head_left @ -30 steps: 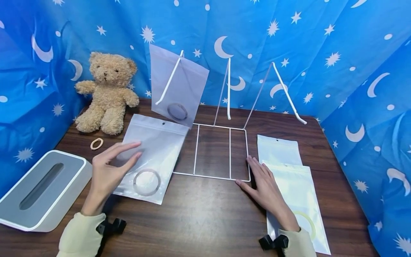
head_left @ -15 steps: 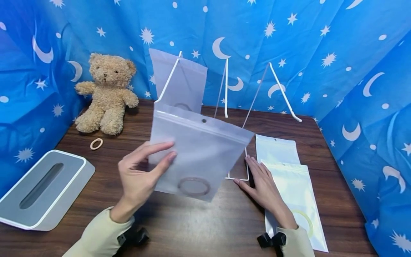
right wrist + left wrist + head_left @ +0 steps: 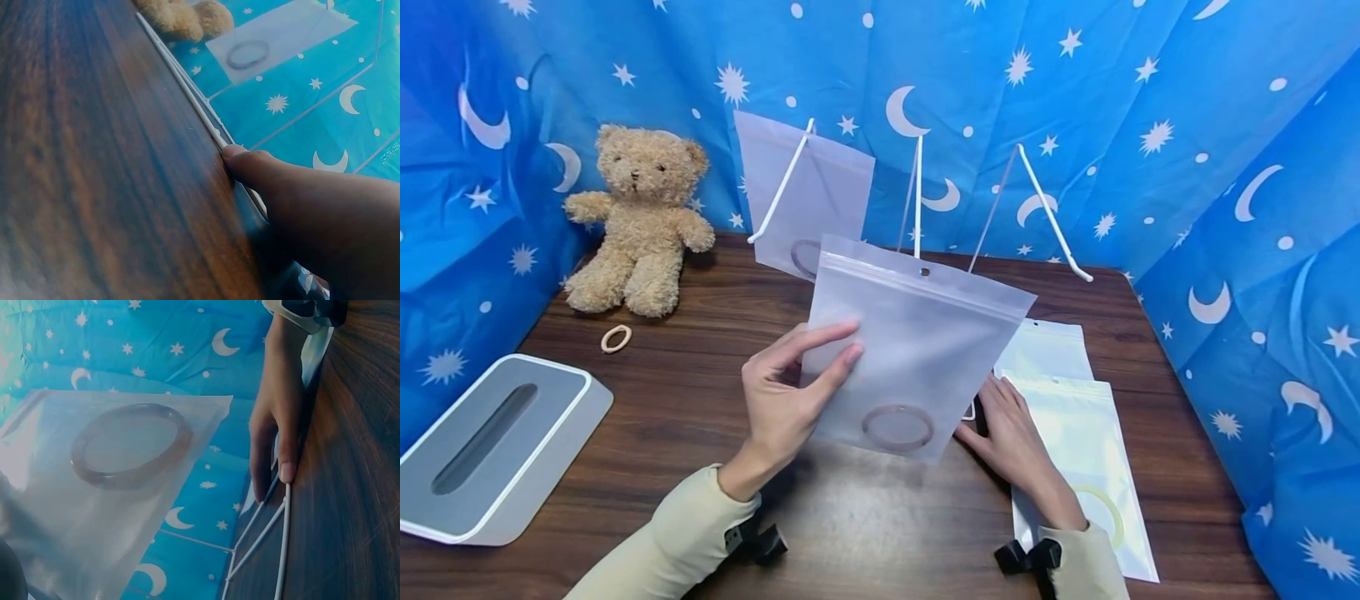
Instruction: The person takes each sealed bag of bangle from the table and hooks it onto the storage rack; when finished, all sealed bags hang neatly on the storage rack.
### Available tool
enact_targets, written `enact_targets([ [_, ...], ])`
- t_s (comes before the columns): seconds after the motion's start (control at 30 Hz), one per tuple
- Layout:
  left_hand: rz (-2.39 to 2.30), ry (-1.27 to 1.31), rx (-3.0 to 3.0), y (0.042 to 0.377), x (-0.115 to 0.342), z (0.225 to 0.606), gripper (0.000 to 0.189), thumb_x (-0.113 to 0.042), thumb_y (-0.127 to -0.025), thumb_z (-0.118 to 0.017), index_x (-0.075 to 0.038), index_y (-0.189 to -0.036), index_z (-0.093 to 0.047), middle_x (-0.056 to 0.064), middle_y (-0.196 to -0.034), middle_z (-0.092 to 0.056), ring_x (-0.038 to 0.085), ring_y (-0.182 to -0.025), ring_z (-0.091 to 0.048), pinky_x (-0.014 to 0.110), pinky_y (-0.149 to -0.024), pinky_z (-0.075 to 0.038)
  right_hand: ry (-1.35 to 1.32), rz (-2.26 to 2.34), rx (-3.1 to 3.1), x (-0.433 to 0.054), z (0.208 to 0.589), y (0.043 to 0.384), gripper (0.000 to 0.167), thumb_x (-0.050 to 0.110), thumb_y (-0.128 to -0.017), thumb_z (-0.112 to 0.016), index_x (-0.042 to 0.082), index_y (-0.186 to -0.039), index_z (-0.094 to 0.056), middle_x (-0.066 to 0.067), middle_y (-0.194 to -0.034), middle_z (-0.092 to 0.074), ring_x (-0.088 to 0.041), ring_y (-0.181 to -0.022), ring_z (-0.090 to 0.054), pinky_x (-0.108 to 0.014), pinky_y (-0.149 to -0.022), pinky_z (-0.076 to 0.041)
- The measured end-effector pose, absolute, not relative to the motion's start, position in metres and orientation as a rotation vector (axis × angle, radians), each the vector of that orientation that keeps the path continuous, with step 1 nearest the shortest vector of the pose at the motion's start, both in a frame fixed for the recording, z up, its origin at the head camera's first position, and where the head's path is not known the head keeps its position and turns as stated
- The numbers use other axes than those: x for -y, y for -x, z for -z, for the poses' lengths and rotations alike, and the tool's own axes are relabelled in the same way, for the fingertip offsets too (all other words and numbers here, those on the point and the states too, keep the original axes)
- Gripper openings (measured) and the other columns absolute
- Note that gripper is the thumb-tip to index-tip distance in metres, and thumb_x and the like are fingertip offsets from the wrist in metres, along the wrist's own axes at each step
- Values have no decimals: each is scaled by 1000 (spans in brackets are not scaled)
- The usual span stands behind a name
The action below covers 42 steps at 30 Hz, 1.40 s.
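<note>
My left hand [image 3: 782, 408] pinches the left edge of a translucent zip bag [image 3: 917, 342] between thumb and fingers. The bag is raised above the table and tilted, its small hang hole at the top. Inside, near its bottom, lies a brownish bangle [image 3: 128, 481]. Behind the bag stands a white wire display rack [image 3: 918, 196] with three hooks; the bag hides most of its base. A similar bag [image 3: 805, 192] with a bangle hangs on the rack's left hook. My right hand [image 3: 1018, 437] rests on the base's front right corner, thumb touching the front wire [image 3: 187, 87].
Two flat zip bags overlap at right; the nearer bag [image 3: 1071, 417] contains a pale green bangle [image 3: 1117, 512]. At left are a teddy bear [image 3: 643, 221], a small beige ring [image 3: 616, 338] and a grey-white tissue box [image 3: 497, 450]. A blue curtain [image 3: 962, 75] encloses the table.
The left hand has picked up the bag from the table at left and carried it right, in front of the rack's middle. The right hand stays on the rack's corner.
</note>
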<state>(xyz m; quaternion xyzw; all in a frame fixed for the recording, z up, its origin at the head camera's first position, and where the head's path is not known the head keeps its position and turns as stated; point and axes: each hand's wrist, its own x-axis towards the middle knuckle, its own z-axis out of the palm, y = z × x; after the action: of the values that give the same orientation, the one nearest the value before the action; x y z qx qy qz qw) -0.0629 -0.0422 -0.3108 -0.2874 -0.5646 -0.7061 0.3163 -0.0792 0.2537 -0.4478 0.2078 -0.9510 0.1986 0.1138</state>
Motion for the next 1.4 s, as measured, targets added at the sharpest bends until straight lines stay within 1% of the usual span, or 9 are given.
enact_targets([
  [0.17, 1863, 735, 1488, 69, 42, 315, 27, 22, -74, -71, 13, -100, -71, 23, -97, -70, 25, -90, -67, 27, -77, -52, -604, -584, 2793, -255, 446, 81, 88, 44, -89, -69, 13, -157, -22, -16, -153, -37, -34, -141, -30, -54, -115, -18],
  [0.4, 1828, 746, 1515, 83, 41, 316, 27, 21, -75, -72, 12, -100, -71, 21, -95, -71, 22, -84, -66, 23, -68, -51, -558, -593, 2803, -255, 446, 82, 87, 50, -89, -67, 10, -155, -27, -15, -153, -36, -33, -141, -30, -53, -114, -19],
  [0.9, 1763, 675, 1514, 159, 24, 320, 24, 15, -79, -72, 12, -102, -71, 22, -97, -71, 27, -85, -65, 21, -70, -50, -527, -574, 2788, -251, 450, 82, 87, 55, -89, -65, 2, -150, -36, -17, -151, -40, -32, -140, -33, -51, -114, -20],
  [1.0, 1777, 648, 1511, 173, 18, 316, 22, 13, -80, -72, 12, -103, -71, 22, -98, -71, 27, -83, -64, 19, -64, -48, -515, -566, 2797, -251, 450, 82, 87, 56, -88, -64, 2, -150, -36, -16, -151, -40, -32, -140, -33, -51, -115, -20],
  [1.03, 1789, 642, 1509, 177, 17, 315, 22, 12, -81, -72, 12, -103, -71, 22, -98, -71, 27, -81, -64, 18, -61, -48, -512, -566, 2799, -251, 450, 82, 87, 56, -89, -64, 2, -150, -36, -16, -151, -40, -32, -140, -33, -51, -115, -20],
  [1.17, 1828, 617, 1492, 192, 12, 313, 21, 10, -82, -72, 11, -104, -71, 23, -97, -71, 28, -55, -58, 17, -44, -42, -509, -565, 2807, -249, 449, 81, 87, 57, -89, -63, 3, -151, -35, -16, -152, -39, -31, -141, -32, -51, -115, -19],
  [1.23, 1832, 597, 1491, 197, 12, 313, 22, 9, -83, -72, 11, -104, -71, 23, -98, -71, 25, -44, -50, 17, -40, -38, -511, -568, 2807, -249, 449, 81, 87, 56, -89, -63, 2, -151, -35, -16, -152, -39, -32, -141, -32, -51, -115, -19],
  [1.3, 1837, 570, 1494, 202, 11, 314, 23, 9, -83, -72, 11, -105, -71, 23, -99, -71, 23, -52, -56, 17, -42, -36, -510, -569, 2805, -248, 449, 81, 87, 56, -89, -64, 2, -151, -35, -16, -152, -39, -31, -141, -32, -51, -115, -19],
  [1.4, 1857, 529, 1500, 207, 11, 315, 24, 9, -82, -73, 10, -106, -71, 21, -103, -71, 20, -75, -65, 16, -47, -37, -502, -564, 2805, -248, 450, 81, 88, 57, -89, -64, 2, -151, -35, -15, -152, -39, -31, -141, -32, -50, -115, -19],
])
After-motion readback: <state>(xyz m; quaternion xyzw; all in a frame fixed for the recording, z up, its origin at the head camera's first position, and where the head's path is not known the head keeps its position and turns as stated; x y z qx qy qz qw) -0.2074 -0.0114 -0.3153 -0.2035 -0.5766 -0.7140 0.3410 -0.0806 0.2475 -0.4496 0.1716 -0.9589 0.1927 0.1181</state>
